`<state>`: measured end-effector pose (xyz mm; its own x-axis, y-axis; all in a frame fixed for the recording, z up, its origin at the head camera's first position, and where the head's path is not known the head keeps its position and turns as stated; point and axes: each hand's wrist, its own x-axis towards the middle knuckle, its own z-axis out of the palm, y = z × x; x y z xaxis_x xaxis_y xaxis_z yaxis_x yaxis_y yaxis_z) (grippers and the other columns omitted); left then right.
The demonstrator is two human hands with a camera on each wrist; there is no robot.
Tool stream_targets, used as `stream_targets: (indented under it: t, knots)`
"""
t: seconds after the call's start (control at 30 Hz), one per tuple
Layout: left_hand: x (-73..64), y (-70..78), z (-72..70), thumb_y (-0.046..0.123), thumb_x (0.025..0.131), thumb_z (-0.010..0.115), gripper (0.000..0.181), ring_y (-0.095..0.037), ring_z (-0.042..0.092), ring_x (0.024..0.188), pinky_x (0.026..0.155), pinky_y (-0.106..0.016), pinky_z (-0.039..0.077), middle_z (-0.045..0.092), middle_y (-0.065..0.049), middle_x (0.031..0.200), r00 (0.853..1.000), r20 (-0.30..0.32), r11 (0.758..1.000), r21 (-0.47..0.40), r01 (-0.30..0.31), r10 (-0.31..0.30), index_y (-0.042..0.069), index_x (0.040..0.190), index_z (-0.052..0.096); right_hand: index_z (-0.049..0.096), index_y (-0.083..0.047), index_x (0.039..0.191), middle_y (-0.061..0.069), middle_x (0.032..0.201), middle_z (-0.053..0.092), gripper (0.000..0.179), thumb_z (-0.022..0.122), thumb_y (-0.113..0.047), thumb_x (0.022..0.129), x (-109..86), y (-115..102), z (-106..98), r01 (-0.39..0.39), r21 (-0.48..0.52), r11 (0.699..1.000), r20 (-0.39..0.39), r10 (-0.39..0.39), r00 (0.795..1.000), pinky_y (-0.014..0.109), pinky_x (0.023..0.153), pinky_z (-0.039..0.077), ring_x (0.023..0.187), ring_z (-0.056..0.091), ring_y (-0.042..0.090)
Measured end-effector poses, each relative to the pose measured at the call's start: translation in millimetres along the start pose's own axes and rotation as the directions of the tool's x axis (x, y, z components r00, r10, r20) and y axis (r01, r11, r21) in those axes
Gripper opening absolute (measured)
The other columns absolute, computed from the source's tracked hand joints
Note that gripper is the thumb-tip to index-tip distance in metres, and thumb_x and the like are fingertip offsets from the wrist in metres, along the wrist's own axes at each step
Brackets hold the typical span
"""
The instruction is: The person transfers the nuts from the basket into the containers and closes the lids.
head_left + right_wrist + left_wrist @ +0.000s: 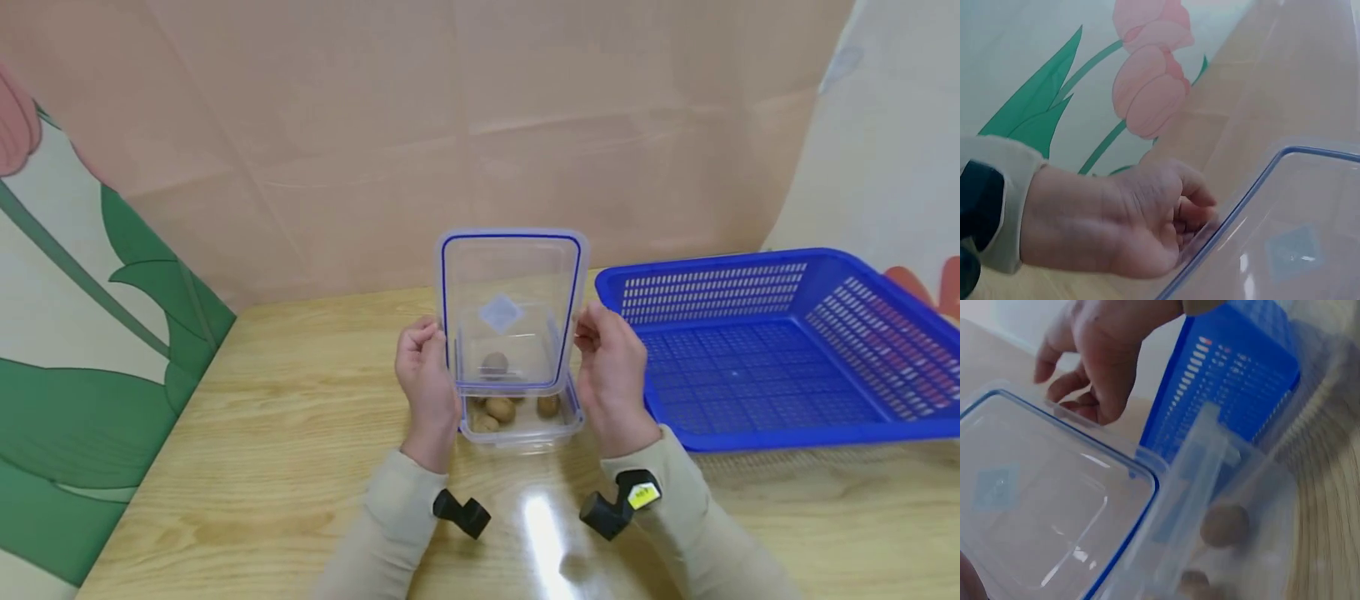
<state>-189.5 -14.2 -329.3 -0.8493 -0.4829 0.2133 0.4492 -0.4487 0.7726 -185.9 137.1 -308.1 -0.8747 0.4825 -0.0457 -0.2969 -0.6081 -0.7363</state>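
A clear plastic lid (513,265) with a blue seal is held up at a steep tilt between both hands. My left hand (429,371) pinches its left edge, and my right hand (613,367) pinches the right one. Just below and behind the lid, a clear plastic box (525,436) stands on the table. Several brown walnuts (500,408) lie in it, some seen only through the lid. The left wrist view shows the right hand (1107,359) at the lid's edge; the right wrist view shows the left hand (1147,219) at the opposite edge.
To the right of the box, close to the right hand, stands a large blue plastic basket (735,442). A wood-grain table (315,450) lies under everything. Behind it hangs a pinkish sheet (360,133), with a flower-patterned panel (67,433) on the left.
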Motion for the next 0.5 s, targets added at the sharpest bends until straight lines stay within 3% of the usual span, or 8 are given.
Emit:
stream_targets:
  t: [0.1,0.23,0.4,0.5]
  knots:
    - [-0.8,-0.2,7.9,0.007,0.092,0.050,0.037,-0.011,0.044,0.068,0.060,-0.018,0.039,0.045,0.002,0.072,0.999,-0.053,0.995,-0.095,-0.014,0.009,0.012,0.058,0.036,0.055,-0.011,0.053,-0.003,0.057,0.053,0.037,0.056,-0.010,0.091,0.6,-2.4,4.4,0.017,0.035,0.999,-0.034,-0.015,0.999,0.019,0.060,0.040,0.060,0.049,0.009]
    - [1.3,0.1,15.7,0.015,0.093,0.053,0.047,-0.007,0.036,0.053,0.046,-0.017,0.033,0.035,0.005,0.056,0.991,-0.133,0.990,-0.137,-0.024,0.005,0.014,0.053,0.028,0.044,-0.010,0.047,-0.002,0.054,0.048,0.044,0.059,-0.009,0.088,1.6,-4.7,9.5,0.070,0.053,0.996,-0.063,-0.067,0.996,0.019,0.060,0.041,0.059,0.046,0.010]
    - [4.1,0.8,19.3,0.011,0.091,0.057,0.046,-0.009,0.052,0.056,0.046,-0.018,0.045,0.050,0.003,0.058,0.987,-0.160,0.982,-0.183,-0.036,0.006,0.013,0.051,0.032,0.042,-0.008,0.045,-0.002,0.053,0.047,0.046,0.059,0.000,0.086,2.1,-6.5,10.5,0.076,0.061,0.995,-0.055,-0.072,0.996,0.019,0.056,0.044,0.055,0.047,0.009]
    - [4.0,1.0,18.2,0.012,0.090,0.058,0.044,-0.012,0.062,0.063,0.052,-0.021,0.053,0.064,-0.001,0.068,0.986,-0.167,0.980,-0.197,-0.007,-0.027,0.012,0.052,0.035,0.044,-0.008,0.044,-0.002,0.053,0.051,0.046,0.059,0.002,0.086,3.1,-7.5,7.3,0.040,0.037,0.999,-0.021,-0.039,0.999,0.020,0.058,0.046,0.054,0.050,0.009]
